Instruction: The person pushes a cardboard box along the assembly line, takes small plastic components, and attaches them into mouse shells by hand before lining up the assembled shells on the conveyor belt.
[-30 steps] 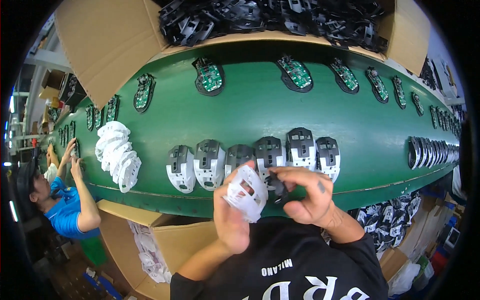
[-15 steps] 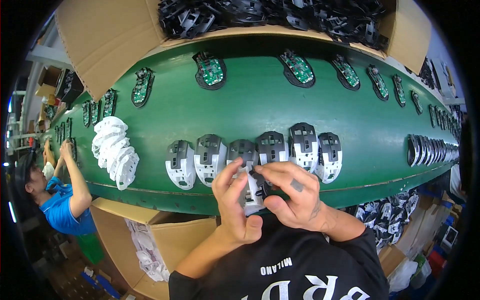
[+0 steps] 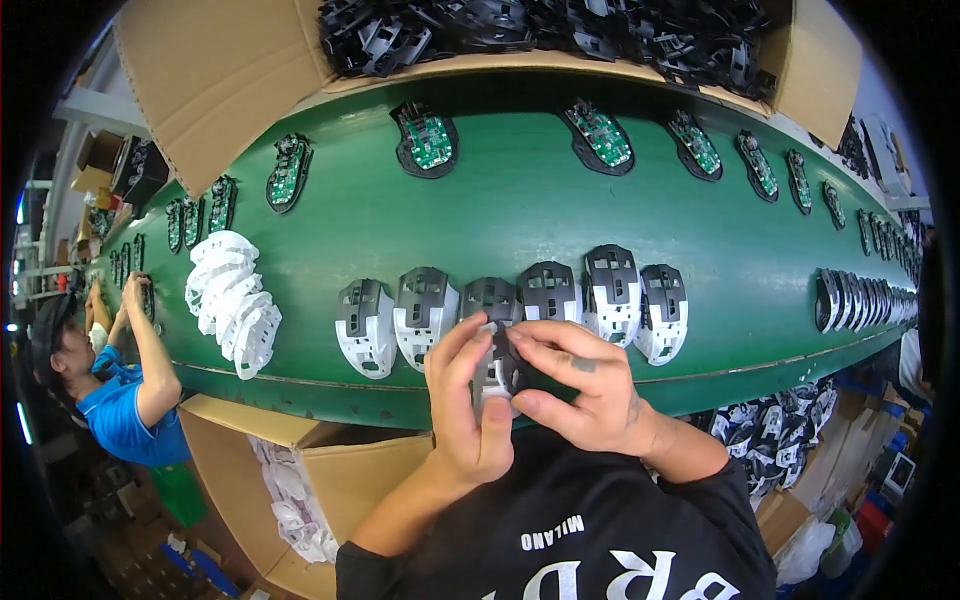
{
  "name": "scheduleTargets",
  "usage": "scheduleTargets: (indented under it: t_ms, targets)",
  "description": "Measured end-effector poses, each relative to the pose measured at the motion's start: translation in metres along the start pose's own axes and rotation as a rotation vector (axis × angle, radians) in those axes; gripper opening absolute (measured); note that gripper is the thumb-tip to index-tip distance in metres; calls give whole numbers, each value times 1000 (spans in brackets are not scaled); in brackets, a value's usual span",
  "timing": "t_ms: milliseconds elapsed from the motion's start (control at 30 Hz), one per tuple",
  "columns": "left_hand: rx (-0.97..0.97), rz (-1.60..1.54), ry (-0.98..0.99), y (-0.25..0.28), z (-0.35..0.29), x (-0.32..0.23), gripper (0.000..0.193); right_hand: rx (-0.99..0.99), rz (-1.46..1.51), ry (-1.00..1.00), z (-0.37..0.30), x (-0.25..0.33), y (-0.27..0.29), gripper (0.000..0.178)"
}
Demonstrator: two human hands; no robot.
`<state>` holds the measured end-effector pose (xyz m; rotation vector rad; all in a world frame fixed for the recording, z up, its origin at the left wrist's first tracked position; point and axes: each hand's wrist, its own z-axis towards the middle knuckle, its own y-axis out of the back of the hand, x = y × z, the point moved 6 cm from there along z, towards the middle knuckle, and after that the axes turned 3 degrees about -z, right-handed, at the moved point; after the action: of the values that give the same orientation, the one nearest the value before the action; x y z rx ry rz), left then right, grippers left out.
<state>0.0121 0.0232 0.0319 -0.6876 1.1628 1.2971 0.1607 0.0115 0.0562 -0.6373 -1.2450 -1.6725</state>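
1. At the near edge of the counter [image 3: 330, 215]: one mouse shell [image 3: 500, 373], dark and pale parts together, held up between both hands.
2. Done, by the look of it: six two-tone shells [image 3: 427, 308] lined up just beyond the fingers, third from left partly covered by them.
3. Left: the held one seems mid-assembly; can't tell if its parts are seated. White shells [image 3: 232, 300] in the pile at left show no dark part.
4. Grip: left hand [image 3: 466, 412] curled along the shell's left side; right hand [image 3: 587, 392] pinches its right side, thumb low, fingers high.
5. Shell sits between the fingertips, touching both hands.
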Motion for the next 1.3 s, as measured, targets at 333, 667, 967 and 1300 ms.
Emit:
scheduleTargets:
  t_ms: [333, 667, 967, 1300]
  targets:
    - [-71, -161, 60, 15, -12, -4, 58, 287, 743, -430, -14, -11, -25, 83]
    - [14, -459, 369, 8, -3, -3, 38, 117, 589, -373, -10, -12, -20, 58]
    - [-64, -107, -103, 32, 4, -11, 28, 195, 492, -171, -5, -6, -25, 42]
    - [-21, 10, -14, 47, 15, -16, 30, 134, 589, -314, -12, -5, -48, 19]
